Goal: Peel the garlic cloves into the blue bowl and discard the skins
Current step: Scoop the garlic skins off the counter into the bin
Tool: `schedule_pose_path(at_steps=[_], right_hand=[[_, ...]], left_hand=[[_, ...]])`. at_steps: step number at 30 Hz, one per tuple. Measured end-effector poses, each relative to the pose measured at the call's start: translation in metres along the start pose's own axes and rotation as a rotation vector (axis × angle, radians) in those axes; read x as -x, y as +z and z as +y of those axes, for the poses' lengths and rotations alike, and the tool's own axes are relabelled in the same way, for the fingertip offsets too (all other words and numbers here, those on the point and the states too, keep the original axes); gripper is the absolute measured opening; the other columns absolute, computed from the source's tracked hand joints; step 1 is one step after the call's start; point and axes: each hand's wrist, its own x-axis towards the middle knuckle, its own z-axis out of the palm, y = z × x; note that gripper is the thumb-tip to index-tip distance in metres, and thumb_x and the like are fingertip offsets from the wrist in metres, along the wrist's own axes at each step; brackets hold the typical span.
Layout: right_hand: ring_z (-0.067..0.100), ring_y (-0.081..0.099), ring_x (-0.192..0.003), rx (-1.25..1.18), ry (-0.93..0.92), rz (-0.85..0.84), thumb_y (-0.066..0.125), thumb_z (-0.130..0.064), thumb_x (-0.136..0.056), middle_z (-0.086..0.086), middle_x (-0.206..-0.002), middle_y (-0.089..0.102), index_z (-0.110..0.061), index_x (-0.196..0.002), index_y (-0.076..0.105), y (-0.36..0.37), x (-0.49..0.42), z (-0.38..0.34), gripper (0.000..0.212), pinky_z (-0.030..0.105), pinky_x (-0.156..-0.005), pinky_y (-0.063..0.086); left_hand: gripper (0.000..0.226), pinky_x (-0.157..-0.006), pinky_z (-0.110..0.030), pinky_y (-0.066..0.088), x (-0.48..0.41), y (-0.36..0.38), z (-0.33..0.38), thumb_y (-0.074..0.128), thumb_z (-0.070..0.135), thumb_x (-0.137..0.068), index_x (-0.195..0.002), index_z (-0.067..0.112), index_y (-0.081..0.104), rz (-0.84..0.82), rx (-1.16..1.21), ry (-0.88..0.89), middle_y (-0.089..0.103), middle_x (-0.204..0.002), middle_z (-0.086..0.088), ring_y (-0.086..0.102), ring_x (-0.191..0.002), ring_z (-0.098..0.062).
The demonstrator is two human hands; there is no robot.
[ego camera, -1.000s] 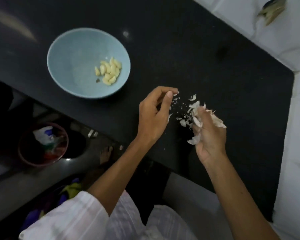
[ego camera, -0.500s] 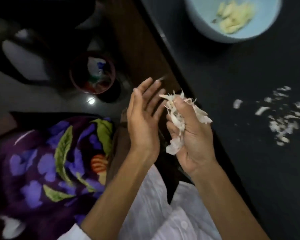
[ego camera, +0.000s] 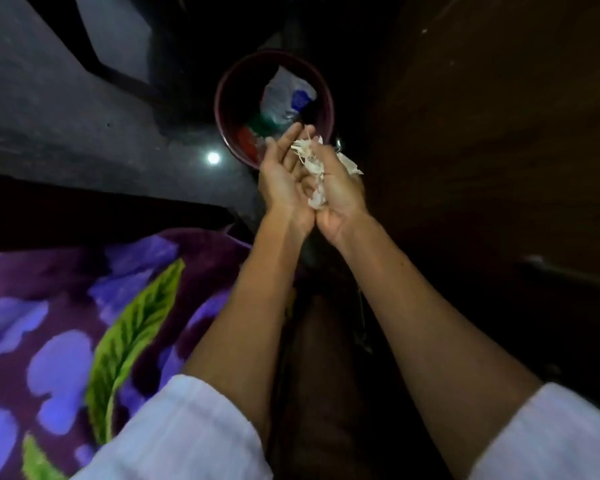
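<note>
The dark, glossy floor [ego camera: 66,126] carries a dark red bin [ego camera: 232,98] at the far middle; a purple flowered blanket [ego camera: 49,323] lies near left.

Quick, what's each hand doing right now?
Left hand: open, fingers straight, resting against the garlic skins.
Right hand: closed, curled round the garlic skins.

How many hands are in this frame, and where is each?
2. The left hand lies open against the garlic skins. The right hand grips them beside it. Both show in front of the dark red bin's near rim. None appear hidden.
</note>
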Motion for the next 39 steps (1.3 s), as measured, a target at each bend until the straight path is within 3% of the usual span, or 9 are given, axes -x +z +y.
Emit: schedule_pose_path(at_steps=[3,9,13,18,21,25,30,35,39], right_hand=[[0.008,0.063,-0.045,0.034,0.020,0.004,0.058,-0.007,-0.099,0.004,-0.062,0.067,-0.004,-0.084,0.063,0.009,-0.079,0.013,0.017,0.017,-0.040,0.047],[0.019,0.065,-0.062,0.184,0.015,-0.017,0.058,-0.031,-0.101,0.013,-0.086,0.067,-0.005,-0.102,0.065,0.024,-0.209,0.040,0.027,0.025,-0.051,0.053],[0.023,0.068,-0.070,0.204,0.020,0.003,0.044,-0.043,-0.107,0.014,-0.091,0.070,-0.005,-0.099,0.066,0.034,-0.254,0.045,0.044,0.032,-0.064,0.057],[0.037,0.064,-0.118,0.214,0.082,-0.014,0.029,-0.066,-0.101,0.021,-0.130,0.065,-0.006,-0.137,0.057,0.035,-0.275,0.048,0.076,0.051,-0.103,0.051],[0.039,0.066,-0.111,0.178,0.125,0.044,0.023,-0.078,-0.094,0.019,-0.111,0.071,-0.010,-0.121,0.065,0.031,-0.282,0.042,0.084,0.053,-0.094,0.052],[0.037,0.069,-0.103,0.263,0.139,0.111,0.030,-0.069,-0.100,0.018,-0.109,0.072,-0.013,-0.108,0.069,0.028,-0.274,0.038,0.068,0.051,-0.092,0.057],[0.008,0.055,-0.042,0.437,-0.016,0.449,0.053,0.002,-0.098,0.005,-0.068,0.060,-0.004,-0.082,0.063,0.018,-0.260,0.037,0.021,0.018,-0.037,0.043],[0.020,0.070,-0.067,0.409,-0.124,0.483,0.084,0.001,-0.078,0.015,-0.076,0.070,0.007,-0.098,0.072,0.014,-0.252,0.037,0.024,0.019,-0.049,0.056],[0.027,0.070,-0.110,0.442,-0.072,0.350,0.075,-0.013,-0.091,0.018,-0.116,0.073,-0.004,-0.111,0.070,0.015,-0.252,0.034,0.023,0.037,-0.099,0.056]], left_hand=[[0.050,-0.094,-0.037,0.054,-0.072,-0.005,-0.003,0.031,0.040,-0.111,-0.113,0.005,0.068,0.035,0.033,-0.003,0.070,-0.115,-0.015,0.067,-0.102,-0.026],[0.057,-0.088,-0.040,0.055,-0.184,-0.019,-0.004,0.029,0.045,-0.110,-0.140,0.003,0.054,0.059,0.022,-0.028,0.067,-0.120,-0.020,0.067,-0.102,-0.032],[0.061,-0.095,-0.042,0.053,-0.227,-0.030,-0.006,0.031,0.050,-0.109,-0.132,0.001,0.059,0.099,0.016,-0.042,0.068,-0.119,-0.019,0.066,-0.106,-0.032],[0.065,-0.107,-0.045,0.048,-0.254,-0.037,-0.009,0.029,0.056,-0.107,-0.132,0.006,0.062,0.129,0.097,-0.052,0.067,-0.128,-0.018,0.065,-0.113,-0.032],[0.065,-0.106,-0.045,0.047,-0.256,-0.041,-0.007,0.026,0.061,-0.106,-0.131,0.012,0.062,0.129,0.102,-0.069,0.066,-0.126,-0.014,0.064,-0.110,-0.029],[0.063,-0.114,-0.048,0.041,-0.247,-0.045,-0.006,0.022,0.061,-0.106,-0.135,0.018,0.057,0.164,0.067,-0.056,0.058,-0.140,-0.009,0.053,-0.133,-0.031],[0.068,-0.114,-0.048,0.036,-0.236,-0.053,-0.003,0.023,0.067,-0.103,-0.154,0.026,0.040,0.154,0.041,-0.023,0.047,-0.154,-0.007,0.044,-0.141,-0.029],[0.068,-0.120,-0.048,0.028,-0.226,-0.054,-0.003,0.026,0.067,-0.103,-0.156,0.026,0.037,0.140,-0.016,-0.022,0.035,-0.162,-0.008,0.037,-0.147,-0.029],[0.068,-0.124,-0.049,0.021,-0.220,-0.050,-0.002,0.027,0.066,-0.103,-0.158,0.026,0.034,0.118,0.000,-0.021,0.029,-0.165,-0.011,0.028,-0.152,-0.029]])
